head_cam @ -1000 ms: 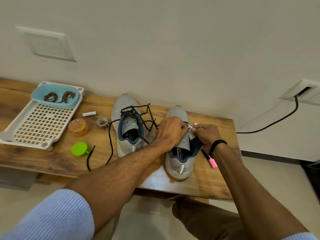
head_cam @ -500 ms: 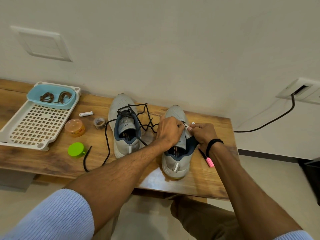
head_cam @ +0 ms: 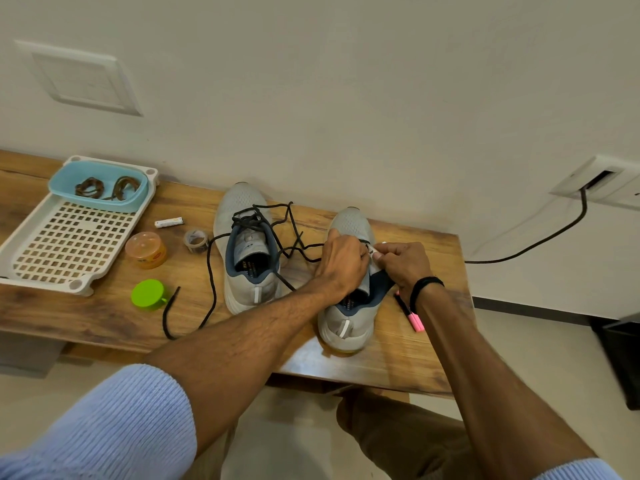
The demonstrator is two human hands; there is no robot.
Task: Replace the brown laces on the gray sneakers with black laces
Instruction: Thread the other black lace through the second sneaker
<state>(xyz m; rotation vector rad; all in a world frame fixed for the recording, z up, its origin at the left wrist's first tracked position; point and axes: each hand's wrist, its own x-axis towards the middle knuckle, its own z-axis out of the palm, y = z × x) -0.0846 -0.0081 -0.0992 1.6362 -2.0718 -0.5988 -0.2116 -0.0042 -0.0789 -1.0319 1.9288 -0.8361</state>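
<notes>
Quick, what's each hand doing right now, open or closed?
Left hand: closed, gripping the black lace.
Right hand: closed, pinching the right sneaker at its eyelet edge.

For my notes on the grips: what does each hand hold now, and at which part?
Right hand pinches a small white piece at the lacing area of the right-side sneaker; left hand curls there too, its hold hidden.

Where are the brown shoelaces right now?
In the head view, the brown laces lie in the blue tub at the far end of the white tray, on the left of the table.
</notes>
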